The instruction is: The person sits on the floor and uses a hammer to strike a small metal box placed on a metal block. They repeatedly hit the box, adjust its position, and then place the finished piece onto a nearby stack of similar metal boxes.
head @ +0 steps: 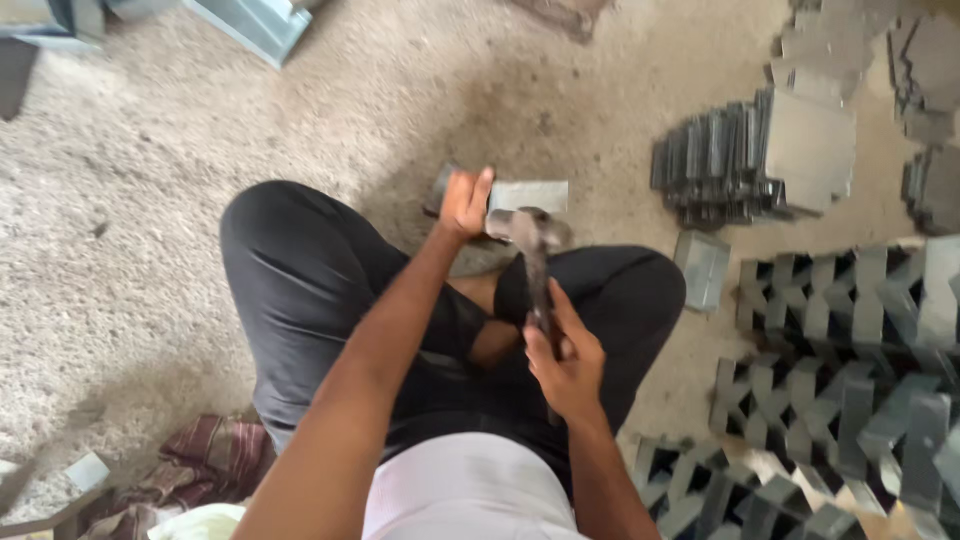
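The person sits cross-legged on the floor (150,200), and the left hand (465,203) is closed around a small grey metal piece (527,195), pinning it upright at about twelve o'clock from the knees. The right hand (567,365) is wrapped firmly around the handle of a hammer (535,250), whose head hangs just beside the piece; motion blur makes it hard to tell whether the two are touching. To strike well here, I judge the blow should land square on the metal, with the left thumb kept clear of the hammer's path and the piece held steady against the floor. At two o'clock lies a stack of flat metal plates (760,160), and at four o'clock rows of folded metal brackets (850,340) interlock.
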